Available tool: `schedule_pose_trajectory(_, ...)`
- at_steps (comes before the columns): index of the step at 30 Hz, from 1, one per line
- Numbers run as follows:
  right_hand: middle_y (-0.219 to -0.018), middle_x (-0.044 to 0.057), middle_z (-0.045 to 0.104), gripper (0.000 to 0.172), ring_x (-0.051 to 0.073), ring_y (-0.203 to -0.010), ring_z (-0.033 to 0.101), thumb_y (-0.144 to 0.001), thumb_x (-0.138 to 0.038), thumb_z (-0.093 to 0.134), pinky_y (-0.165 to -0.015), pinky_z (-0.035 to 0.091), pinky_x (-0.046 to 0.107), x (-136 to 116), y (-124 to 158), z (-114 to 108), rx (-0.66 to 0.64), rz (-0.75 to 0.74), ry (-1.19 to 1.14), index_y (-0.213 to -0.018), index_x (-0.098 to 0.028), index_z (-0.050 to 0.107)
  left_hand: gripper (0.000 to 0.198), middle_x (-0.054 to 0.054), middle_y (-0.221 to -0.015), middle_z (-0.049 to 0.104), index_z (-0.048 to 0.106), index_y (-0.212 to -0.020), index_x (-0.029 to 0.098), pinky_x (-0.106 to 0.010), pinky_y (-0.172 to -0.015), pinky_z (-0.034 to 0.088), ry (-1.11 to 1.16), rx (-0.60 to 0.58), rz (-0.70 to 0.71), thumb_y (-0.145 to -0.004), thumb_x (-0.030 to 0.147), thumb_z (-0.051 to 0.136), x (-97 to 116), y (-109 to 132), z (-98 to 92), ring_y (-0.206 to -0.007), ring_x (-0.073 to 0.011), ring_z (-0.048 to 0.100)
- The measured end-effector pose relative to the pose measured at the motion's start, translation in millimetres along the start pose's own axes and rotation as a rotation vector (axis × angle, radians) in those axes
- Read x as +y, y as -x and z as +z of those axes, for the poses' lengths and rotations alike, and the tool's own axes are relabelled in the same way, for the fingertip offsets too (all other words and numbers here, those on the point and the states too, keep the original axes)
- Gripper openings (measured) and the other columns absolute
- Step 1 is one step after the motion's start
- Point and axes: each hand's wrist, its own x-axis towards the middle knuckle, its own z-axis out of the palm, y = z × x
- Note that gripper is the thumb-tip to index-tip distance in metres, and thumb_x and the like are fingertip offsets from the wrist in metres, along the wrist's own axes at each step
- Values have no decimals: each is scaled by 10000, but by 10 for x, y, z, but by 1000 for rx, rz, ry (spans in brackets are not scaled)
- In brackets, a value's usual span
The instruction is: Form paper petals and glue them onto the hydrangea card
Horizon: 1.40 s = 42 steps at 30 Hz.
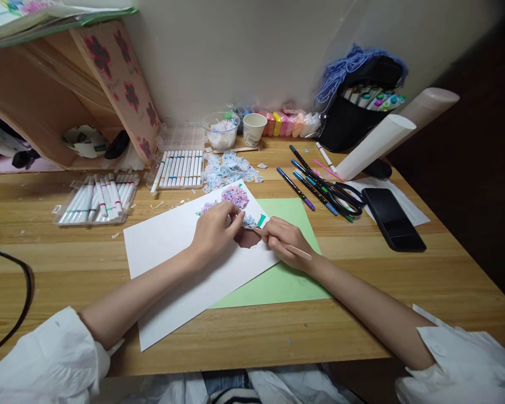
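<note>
A white sheet of paper [168, 252] lies at a slant, partly over a light green sheet [301, 280]. Pink-purple flower heads [235, 196], made of small bits, sit near its far corner with a blue cluster [249, 220] and a green piece [261, 220]. Below the blue cluster is a dull brown-mauve patch [249, 238]. My right hand [285, 238] is closed round a thin wooden craft stick [298, 252], its tip at the patch's upper edge. My left hand [219, 227] rests on the white sheet, fingers curled and thumb against them beside the blue cluster; anything pinched is hidden.
Blue and white scraps [231, 171] lie beyond the paper. Marker boxes [179, 170] stand left of them, a clear bowl [221, 134] and paper cup [253, 129] behind. At right are pens [295, 188], black scissors [340, 196], a phone [393, 219] and paper rolls [376, 146].
</note>
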Motion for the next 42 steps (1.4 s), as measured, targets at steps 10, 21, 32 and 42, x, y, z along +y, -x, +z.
schedule_pose_trajectory(10, -614, -23, 511, 216, 135, -621, 491, -843, -123, 349, -619, 368, 258, -50, -139, -68, -47, 338, -219, -670, -205, 451, 180, 10, -680, 523, 499, -723, 183, -245, -607, 342, 89, 195, 23, -882, 252, 448, -82, 40, 65, -643, -124, 461)
schedule_pose_trajectory(21, -529, -55, 434, 216, 99, -523, 380, -794, -151, 371, -517, 253, 242, -227, -519, -93, -99, 441, -207, -582, -191, 388, 196, 19, -639, 485, 466, -671, 189, -242, -592, 333, 146, 246, -11, -858, 246, 471, -98, 42, 72, -619, -125, 442)
schedule_pose_trajectory(32, -402, -44, 438, 196, 94, -401, 353, -760, -215, 387, -456, 235, 234, 47, -157, -153, 224, 605, -697, -568, -198, 417, 191, 8, -683, 508, 477, -705, 197, -253, -622, 355, 128, 262, -44, -881, 252, 426, -123, 22, -4, -663, -141, 473)
schedule_pose_trajectory(42, -496, -33, 476, 207, 95, -453, 439, -798, -194, 379, -492, 329, 227, 55, -39, -101, -14, 561, -761, -602, -183, 444, 307, -78, -855, 653, 587, -829, 180, -320, -716, 409, -136, 81, -304, -915, 298, 316, -535, -314, -384, -843, -228, 586)
